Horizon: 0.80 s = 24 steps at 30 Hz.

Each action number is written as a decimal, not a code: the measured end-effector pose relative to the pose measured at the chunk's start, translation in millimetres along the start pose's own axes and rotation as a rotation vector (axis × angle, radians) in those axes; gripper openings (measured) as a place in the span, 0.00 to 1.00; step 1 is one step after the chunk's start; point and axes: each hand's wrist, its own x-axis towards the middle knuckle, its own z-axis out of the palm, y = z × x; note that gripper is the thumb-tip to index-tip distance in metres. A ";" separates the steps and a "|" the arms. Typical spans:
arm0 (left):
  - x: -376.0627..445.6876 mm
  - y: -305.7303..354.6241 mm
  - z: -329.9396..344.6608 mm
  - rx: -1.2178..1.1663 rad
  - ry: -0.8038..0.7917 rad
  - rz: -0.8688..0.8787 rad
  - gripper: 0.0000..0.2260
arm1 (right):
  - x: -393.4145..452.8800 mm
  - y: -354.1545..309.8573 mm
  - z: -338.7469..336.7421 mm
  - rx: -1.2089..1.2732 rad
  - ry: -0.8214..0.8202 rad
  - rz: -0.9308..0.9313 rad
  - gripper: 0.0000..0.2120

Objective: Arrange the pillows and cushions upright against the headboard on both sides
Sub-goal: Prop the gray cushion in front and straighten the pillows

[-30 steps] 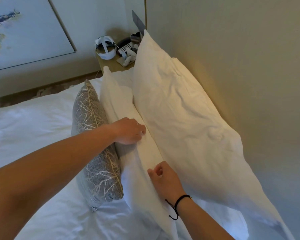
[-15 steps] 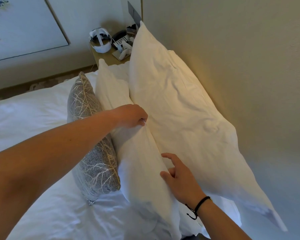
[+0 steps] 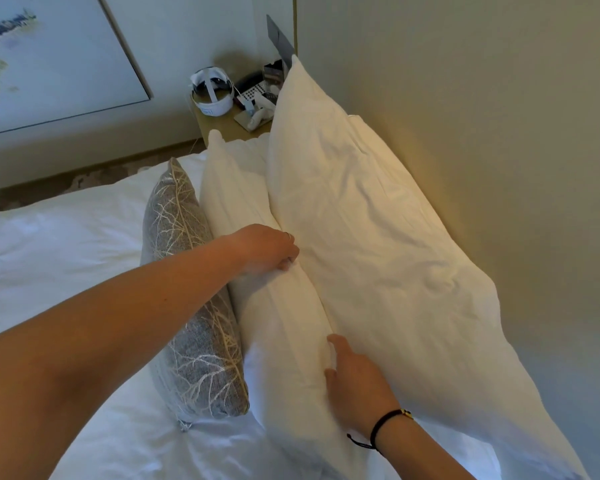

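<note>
Pillow (image 3: 284, 327) between left hand (image 3: 267, 249), right hand (image 3: 355, 386)

The left arm is stretched forward from the lower left, bare to the wrist. The left hand (image 3: 265, 249) is turned palm down, and its fingers are curled downward at the tips. The right forearm is raised from the lower right, with a dark cord worn at the wrist. The right hand (image 3: 355, 384) is held with the fingers bent and the thumb pointed up.
</note>
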 end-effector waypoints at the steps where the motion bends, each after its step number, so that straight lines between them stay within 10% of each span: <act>1: -2.1 -7.4 -4.0 0.040 0.007 0.005 0.08 | 8.8 -9.2 -2.5 0.035 0.027 -0.027 0.23; 8: 11.2 -50.7 -20.8 0.262 -0.039 -0.085 0.12 | 101.7 -73.6 -23.3 0.346 0.185 -0.114 0.22; 24: 55.6 -184.9 -38.2 0.407 -0.214 -0.390 0.14 | 194.2 -95.8 -33.4 0.199 0.183 -0.185 0.20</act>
